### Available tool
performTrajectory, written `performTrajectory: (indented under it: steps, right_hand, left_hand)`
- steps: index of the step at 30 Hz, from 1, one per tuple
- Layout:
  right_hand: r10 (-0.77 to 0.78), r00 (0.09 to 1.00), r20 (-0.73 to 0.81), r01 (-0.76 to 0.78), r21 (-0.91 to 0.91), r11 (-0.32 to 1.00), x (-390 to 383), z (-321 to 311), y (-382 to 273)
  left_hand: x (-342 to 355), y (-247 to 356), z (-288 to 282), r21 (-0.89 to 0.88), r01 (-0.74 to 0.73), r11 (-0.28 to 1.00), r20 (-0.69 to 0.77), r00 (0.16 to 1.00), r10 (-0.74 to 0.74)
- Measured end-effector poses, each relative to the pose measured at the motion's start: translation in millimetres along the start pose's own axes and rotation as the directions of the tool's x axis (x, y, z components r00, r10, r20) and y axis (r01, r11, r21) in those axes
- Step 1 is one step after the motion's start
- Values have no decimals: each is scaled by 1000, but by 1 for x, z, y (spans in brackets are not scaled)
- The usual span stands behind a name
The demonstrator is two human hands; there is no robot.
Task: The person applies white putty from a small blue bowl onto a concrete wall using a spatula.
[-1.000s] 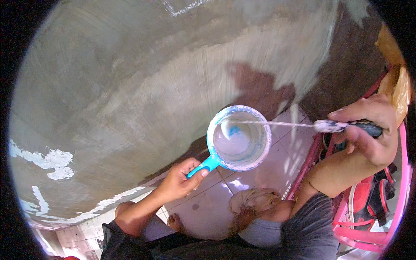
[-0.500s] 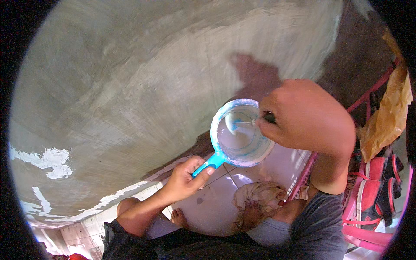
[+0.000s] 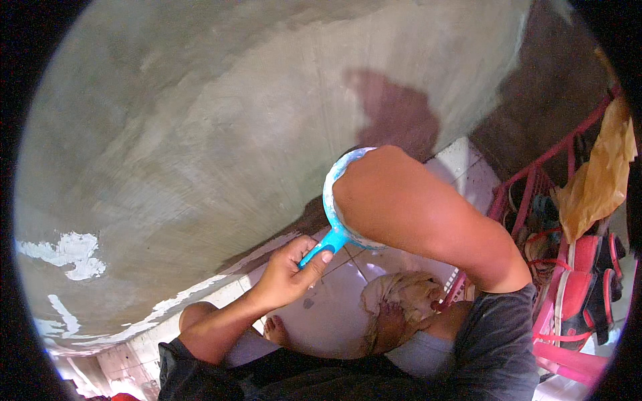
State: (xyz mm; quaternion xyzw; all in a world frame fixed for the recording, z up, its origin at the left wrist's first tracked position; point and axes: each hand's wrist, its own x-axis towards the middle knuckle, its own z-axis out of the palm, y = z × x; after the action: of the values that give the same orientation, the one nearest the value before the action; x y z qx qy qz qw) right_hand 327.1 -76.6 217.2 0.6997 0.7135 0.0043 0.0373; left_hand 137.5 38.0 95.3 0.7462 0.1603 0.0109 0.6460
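Observation:
My left hand [image 3: 287,273] is wrapped round the handle of a light-blue plastic dipper [image 3: 327,200], its thumb lying along the grip. White smears coat the dipper's rim. My right hand [image 3: 378,187] covers most of the bowl and reaches down into it. Its fingers, anything they hold and the dipper's contents are hidden behind the back of the hand. Just beyond the dipper rises a grey plastered wall [image 3: 200,134] with brushed streaks and white patches toward the lower left.
A pink rack [image 3: 528,184] with several red-and-black sandals [image 3: 578,274] stands on the right, brown paper [image 3: 598,170] hanging over it. Between my bent legs is a tiled floor [image 3: 328,301]. A crumpled beige cloth [image 3: 394,297] is beside my right foot.
My right hand has moved left and down from the dipper's right rim into the bowl, hiding its inside. The left hand and dipper are nearly where they were.

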Motion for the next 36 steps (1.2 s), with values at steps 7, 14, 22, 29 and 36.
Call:
performTrajectory:
  steps: [7, 14, 22, 29, 36]
  right_hand:
    - [-44, 996, -83, 45, 10, 999, 0, 8, 2]
    - [-89, 995, 41, 87, 54, 995, -8, -3, -4]
    - [-100, 984, 146, 84, 109, 990, -14, -1, -5]
    - [217, 976, 28, -218, 181, 959, -23, -2, 30]
    - [237, 966, 106, -255, 205, 945, -26, -9, 53]
  left_hand:
    - [-1, -4, 3, 12, 53, 999, -55, 997, -53]
    - [-1, -10, 7, -24, 56, 998, -106, 993, -58]
    - [-2, -14, 18, 3, 85, 996, -105, 991, -84]
    - [2, -22, 19, 86, -88, 992, -54, 994, 93]
    - [1, -24, 15, 57, -9, 998, -114, 993, 16]
